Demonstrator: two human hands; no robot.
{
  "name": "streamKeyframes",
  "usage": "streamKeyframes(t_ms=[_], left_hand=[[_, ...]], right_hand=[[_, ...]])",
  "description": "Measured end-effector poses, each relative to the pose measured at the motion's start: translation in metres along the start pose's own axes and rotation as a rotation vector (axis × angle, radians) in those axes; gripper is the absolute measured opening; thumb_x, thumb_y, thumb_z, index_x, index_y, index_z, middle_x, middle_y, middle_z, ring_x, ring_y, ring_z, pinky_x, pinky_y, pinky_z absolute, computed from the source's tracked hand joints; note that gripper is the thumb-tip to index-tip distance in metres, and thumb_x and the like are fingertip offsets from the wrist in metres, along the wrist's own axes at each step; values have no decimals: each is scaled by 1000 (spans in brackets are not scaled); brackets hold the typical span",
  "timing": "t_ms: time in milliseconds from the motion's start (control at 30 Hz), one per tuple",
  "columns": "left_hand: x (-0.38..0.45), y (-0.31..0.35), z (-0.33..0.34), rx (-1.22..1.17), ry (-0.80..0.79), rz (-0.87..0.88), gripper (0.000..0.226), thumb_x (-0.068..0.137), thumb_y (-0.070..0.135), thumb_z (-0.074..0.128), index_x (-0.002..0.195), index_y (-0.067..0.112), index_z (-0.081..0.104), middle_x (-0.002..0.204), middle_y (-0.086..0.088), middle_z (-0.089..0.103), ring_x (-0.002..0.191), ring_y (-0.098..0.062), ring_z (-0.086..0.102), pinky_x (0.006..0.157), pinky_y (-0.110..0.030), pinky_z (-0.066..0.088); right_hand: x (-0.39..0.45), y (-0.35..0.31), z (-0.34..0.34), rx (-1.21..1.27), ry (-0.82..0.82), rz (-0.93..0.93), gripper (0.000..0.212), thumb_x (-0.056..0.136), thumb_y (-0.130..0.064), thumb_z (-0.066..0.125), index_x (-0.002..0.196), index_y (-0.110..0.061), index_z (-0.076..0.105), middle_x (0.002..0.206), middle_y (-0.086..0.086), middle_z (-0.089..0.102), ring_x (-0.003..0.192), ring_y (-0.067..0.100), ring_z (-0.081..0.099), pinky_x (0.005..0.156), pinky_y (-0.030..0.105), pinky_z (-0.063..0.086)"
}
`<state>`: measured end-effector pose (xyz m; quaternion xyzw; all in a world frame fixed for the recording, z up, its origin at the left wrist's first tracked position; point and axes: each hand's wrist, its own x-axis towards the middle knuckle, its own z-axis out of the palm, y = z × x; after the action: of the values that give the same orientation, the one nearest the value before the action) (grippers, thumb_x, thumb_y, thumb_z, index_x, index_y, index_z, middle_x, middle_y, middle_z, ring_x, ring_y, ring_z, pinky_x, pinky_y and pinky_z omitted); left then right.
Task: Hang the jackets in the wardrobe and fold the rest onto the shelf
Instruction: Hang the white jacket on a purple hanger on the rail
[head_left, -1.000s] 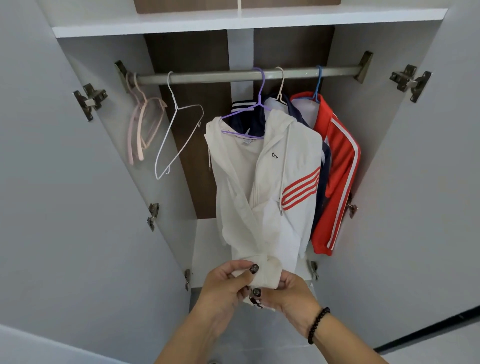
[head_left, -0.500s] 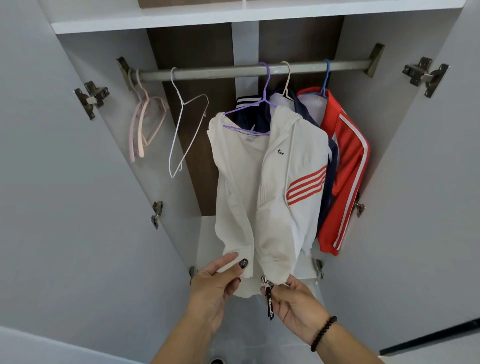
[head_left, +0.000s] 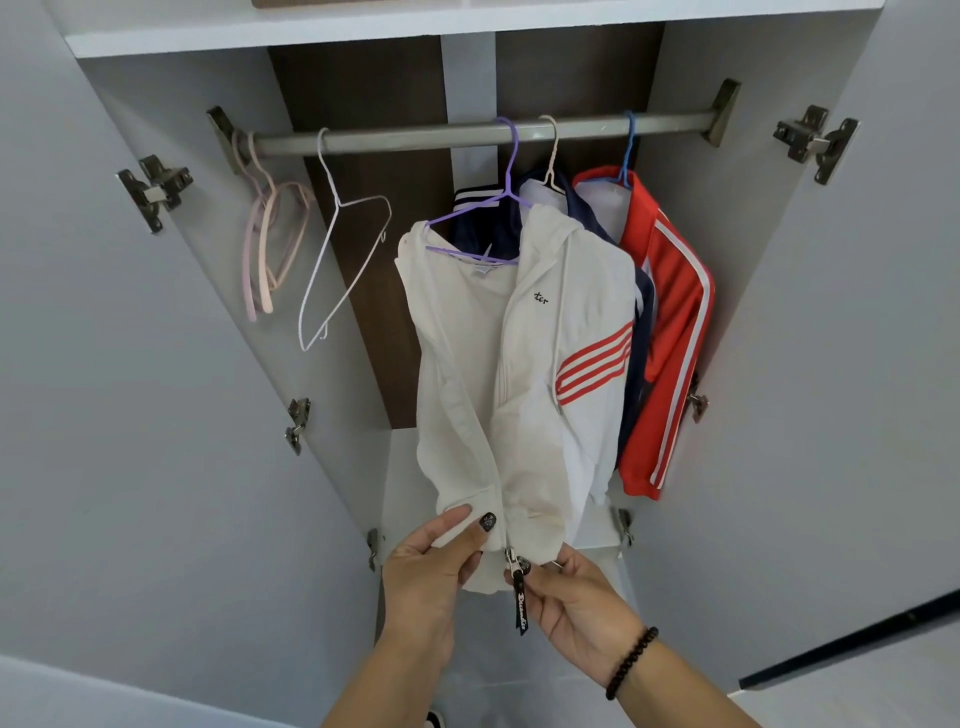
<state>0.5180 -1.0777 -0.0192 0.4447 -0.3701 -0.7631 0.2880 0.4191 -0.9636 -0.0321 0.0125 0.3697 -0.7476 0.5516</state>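
Head view: your left hand (head_left: 431, 564) pinches white jacket (head_left: 519, 374) hem, right hand (head_left: 582, 603) grips zipper (head_left: 517, 566); next, zip upward.

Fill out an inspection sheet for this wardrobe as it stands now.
Surface: white shelf board above the grey metal rail.
Job's things: white zip jacket with orange sleeve stripes on a purple wire hanger; navy jacket and red white-striped jacket hang behind it.
Clutter: spare white wire hanger; pink hangers.
Grippers: left hand pinches the hem; right hand holds the black zipper pull.
Cables: nothing seen.
Surroundings: open grey doors, metal hinges.
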Motion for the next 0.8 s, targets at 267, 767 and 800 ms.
streamKeyframes(t_ms=[267, 767, 800], left_hand=[[-4, -6, -5, 36, 22, 12, 22, 63, 4, 86, 82, 11, 80, 82, -1, 77, 66, -11, 70, 58, -18, 55], [-4, 2, -7, 17, 2, 0, 29, 65, 4, 86, 92, 9, 78, 91, -7, 77, 68, -11, 70, 60, -17, 55], [-4, 2, -7, 19, -2, -2, 29, 65, 5, 86, 93, 9, 78, 90, -7, 77, 68, -11, 70, 60, -18, 55]], right_hand=[[-3, 3, 0, 9, 4, -40, 50, 67, 17, 62, 116, 9, 58, 103, 28, 67, 77, 29, 71, 66, 30, 59], [-4, 10, 0, 2, 53, -38, 47, 65, 14, 67, 111, 6, 62, 99, 26, 69, 76, 28, 71, 62, 31, 59], [-4, 10, 1, 4, 48, -42, 47, 64, 14, 67, 110, 6, 63, 99, 26, 69, 76, 28, 71, 62, 31, 59]])
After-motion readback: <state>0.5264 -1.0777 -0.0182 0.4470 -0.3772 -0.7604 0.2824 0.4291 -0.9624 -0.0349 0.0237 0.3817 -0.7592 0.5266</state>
